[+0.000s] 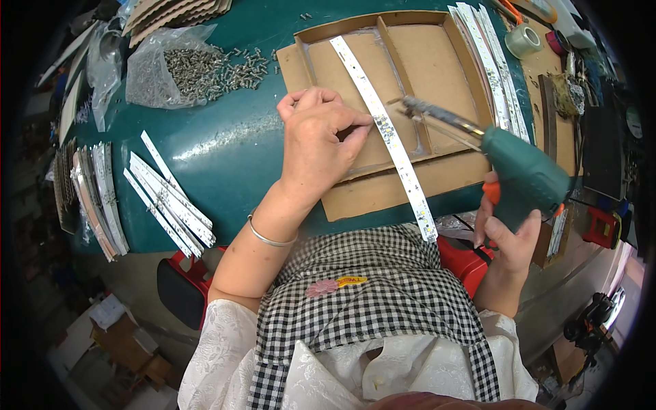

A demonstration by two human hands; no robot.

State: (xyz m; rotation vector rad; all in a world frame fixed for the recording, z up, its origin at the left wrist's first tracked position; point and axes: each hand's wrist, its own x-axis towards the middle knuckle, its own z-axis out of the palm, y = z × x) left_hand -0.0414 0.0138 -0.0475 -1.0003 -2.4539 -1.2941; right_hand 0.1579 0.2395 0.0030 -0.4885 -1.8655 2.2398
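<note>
White LED strip [408, 169] is lying slantwise across the cardboard tray [441, 68], long axis running far-left to near-right, lower end overhanging the tabletop [239, 147] edge toward you. Your left hand [320, 133] is sitting nearer, at its left side, fingers curling narrow; can't tell if they're gripping. Your right hand [509, 236] is holding a green soldering gun [526, 171], tip pointing left, just beside the strip's middle. Stacked strips [488, 68] are crowding the tray's right; open room is stretching left, toward loose strips [167, 205].
</note>
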